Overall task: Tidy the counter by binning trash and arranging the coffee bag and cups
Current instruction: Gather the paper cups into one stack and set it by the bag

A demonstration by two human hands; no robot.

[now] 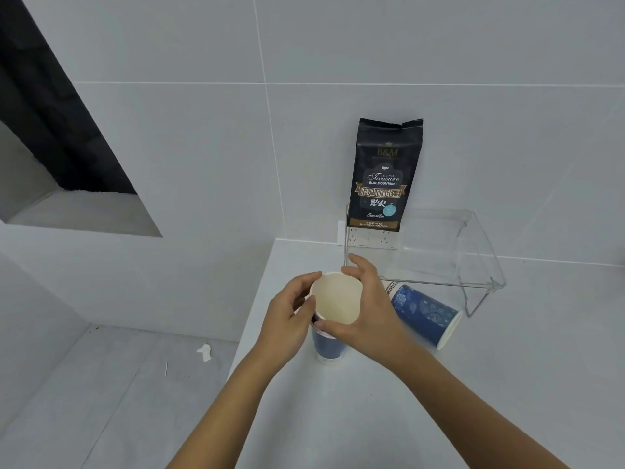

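The head view looks down on two bare forearms reaching forward over a white table (338, 418). The left hand (291, 319) curls round the left side of an upright blue paper cup (333, 319), fingertips at its rim and thumb lower on the wall. The right hand (368, 309) arches over the same cup from the right, its grip pinching the rim between fingers on the far edge and thumb on the near edge. The cup's cream inside faces the camera; whether it is one cup or an upper cup seated in a lower one is hard to tell, as the hands cover the join. Just right of the right hand, a second blue cup (424, 313) with a pale flower pattern lies on its side, mouth toward the near right. Behind it stands a clear plastic riser (480, 262) on the table. Farther back, a black coffee bag (384, 177) stands upright on the left end of the riser, against the white tiled wall (203, 130), with a wall socket (363, 236) just below it. Down to the left, off the table, a scrap of white paper (205, 352) lies on the pale floor (101, 384).
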